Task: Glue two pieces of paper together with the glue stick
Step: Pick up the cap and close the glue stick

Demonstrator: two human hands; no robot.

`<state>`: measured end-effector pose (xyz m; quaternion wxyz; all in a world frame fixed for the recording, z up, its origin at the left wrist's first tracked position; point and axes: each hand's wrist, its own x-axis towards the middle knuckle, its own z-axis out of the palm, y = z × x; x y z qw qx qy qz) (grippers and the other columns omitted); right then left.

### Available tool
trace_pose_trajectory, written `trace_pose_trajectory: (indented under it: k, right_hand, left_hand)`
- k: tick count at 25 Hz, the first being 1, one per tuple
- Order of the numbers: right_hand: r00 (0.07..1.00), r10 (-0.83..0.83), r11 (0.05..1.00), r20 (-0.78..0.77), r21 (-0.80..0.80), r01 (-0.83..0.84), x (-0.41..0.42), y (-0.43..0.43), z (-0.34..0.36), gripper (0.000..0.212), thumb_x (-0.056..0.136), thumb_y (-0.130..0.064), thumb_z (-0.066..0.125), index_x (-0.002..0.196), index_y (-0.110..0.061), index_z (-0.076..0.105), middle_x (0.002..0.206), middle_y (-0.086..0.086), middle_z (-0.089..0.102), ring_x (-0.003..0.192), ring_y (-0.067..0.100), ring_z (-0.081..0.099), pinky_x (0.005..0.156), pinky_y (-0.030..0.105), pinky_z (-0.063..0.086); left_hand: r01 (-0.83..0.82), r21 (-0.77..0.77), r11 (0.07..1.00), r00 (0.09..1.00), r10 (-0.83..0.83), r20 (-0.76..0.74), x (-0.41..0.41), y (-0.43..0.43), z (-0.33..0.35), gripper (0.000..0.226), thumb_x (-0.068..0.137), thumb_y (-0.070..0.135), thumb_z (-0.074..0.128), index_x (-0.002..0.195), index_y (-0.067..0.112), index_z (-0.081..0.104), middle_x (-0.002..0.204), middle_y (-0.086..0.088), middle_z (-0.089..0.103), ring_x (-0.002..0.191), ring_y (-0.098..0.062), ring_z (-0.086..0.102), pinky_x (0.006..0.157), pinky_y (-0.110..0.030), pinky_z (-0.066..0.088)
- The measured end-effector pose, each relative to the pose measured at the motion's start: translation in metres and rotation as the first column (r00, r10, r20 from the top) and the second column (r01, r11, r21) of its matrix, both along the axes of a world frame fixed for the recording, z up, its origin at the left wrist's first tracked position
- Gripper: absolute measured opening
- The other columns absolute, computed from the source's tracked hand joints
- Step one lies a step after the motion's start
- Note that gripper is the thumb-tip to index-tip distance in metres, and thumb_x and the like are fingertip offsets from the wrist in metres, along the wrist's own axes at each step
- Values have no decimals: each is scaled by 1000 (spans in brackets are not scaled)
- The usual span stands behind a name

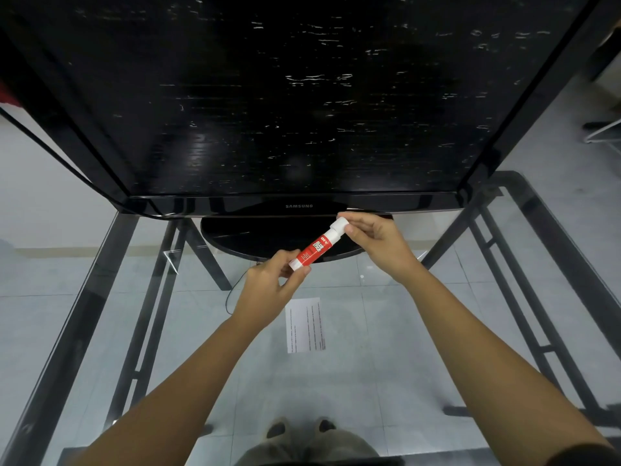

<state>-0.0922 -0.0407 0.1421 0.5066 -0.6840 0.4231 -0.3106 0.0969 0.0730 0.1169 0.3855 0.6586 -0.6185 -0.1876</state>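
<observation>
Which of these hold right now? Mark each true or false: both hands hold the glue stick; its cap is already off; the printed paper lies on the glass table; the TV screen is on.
1. Both hands hold the glue stick: true, left hand at the base, right hand at the cap.
2. The cap is off: false, it is on the stick.
3. The printed paper lies on the glass table: true.
4. The TV is on: false, its screen is dark.
</observation>
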Motion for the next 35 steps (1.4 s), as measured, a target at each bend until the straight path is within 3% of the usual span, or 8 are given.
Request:
trace_pose_trajectory:
  k: [7, 10, 15, 20, 24, 28, 32, 35]
  right_hand:
    - [997, 49, 998, -61, -37, -52, -1, 1, 7, 29, 87, -16, 60, 105, -40, 60, 105, -19, 62, 106, 3, 58, 99, 32, 44]
    - [992, 52, 997, -114, -47, -58, -1, 3, 6, 27, 86, -19, 62, 106, -38, 61, 101, -20, 64, 105, 3, 58, 101, 36, 43]
    - [990, 30, 998, -141, -57, -38, 3, 5, 5, 26, 86, -20, 63, 109, -31, 63, 97, -21, 64, 97, -3, 58, 98, 33, 42]
    - [986, 69, 994, -154, -70, -81, 10, 8, 8, 29, 85, -23, 64, 112, -33, 60, 98, -25, 61, 93, -9, 57, 96, 32, 43]
    - [999, -31, 999, 17, 40, 31, 19, 16, 1, 49, 82, -39, 64, 127, -34, 47, 115, -16, 59, 99, 5, 61, 84, 24, 51]
    - [998, -48, 973, 29, 226, 40, 30, 29, -26, 18, 80, -44, 65, 94, -34, 65, 92, -10, 70, 89, 4, 66, 70, 12, 47]
    - [977, -215, 940, -4, 272, 208, 29, 33, -58, 12, 80, -38, 68, 87, -28, 67, 91, -3, 71, 90, 11, 66, 76, 18, 45]
    - [941, -298, 925, -160, 196, 326, 21, 35, -83, 10, 81, -33, 68, 88, -26, 65, 94, -5, 67, 84, 9, 63, 72, 17, 43]
  left_hand:
    - [13, 47, 999, 1000, -14, 25, 9, -5, -1, 43, 83, 35, 61, 119, 11, 54, 109, -6, 67, 88, -5, 55, 68, -9, 37]
    - [21, 49, 999, 999, -22, 24, 9, -6, -1, 44, 82, 36, 61, 118, 12, 54, 108, -5, 67, 87, -4, 55, 67, -8, 36]
    - [22, 48, 999, 999, -24, 45, 7, -8, -3, 44, 82, 36, 61, 118, 11, 54, 108, -6, 67, 87, -4, 54, 65, -6, 34]
    - [-26, 59, 998, 1000, 26, 5, 9, 0, -10, 44, 83, 32, 62, 120, 11, 53, 108, -7, 67, 93, -16, 64, 72, -19, 45]
    - [-83, -14, 996, 990, 81, -115, 0, 0, -10, 39, 84, 29, 61, 118, 12, 55, 100, 6, 63, 82, -2, 61, 65, -2, 42]
    - [-44, -8, 999, 984, 42, -173, -9, -6, -27, 38, 83, 33, 62, 116, 15, 55, 97, 12, 60, 80, 9, 58, 71, 2, 42]
    - [-28, 174, 984, 975, 65, -214, -12, -8, -64, 64, 80, 46, 62, 134, 22, 38, 124, 10, 52, 106, -2, 51, 88, -13, 41]
    - [-103, 257, 961, 993, 116, -35, -4, -4, -100, 60, 91, 45, 43, 142, 18, 25, 151, -4, 29, 135, -18, 31, 107, -33, 29]
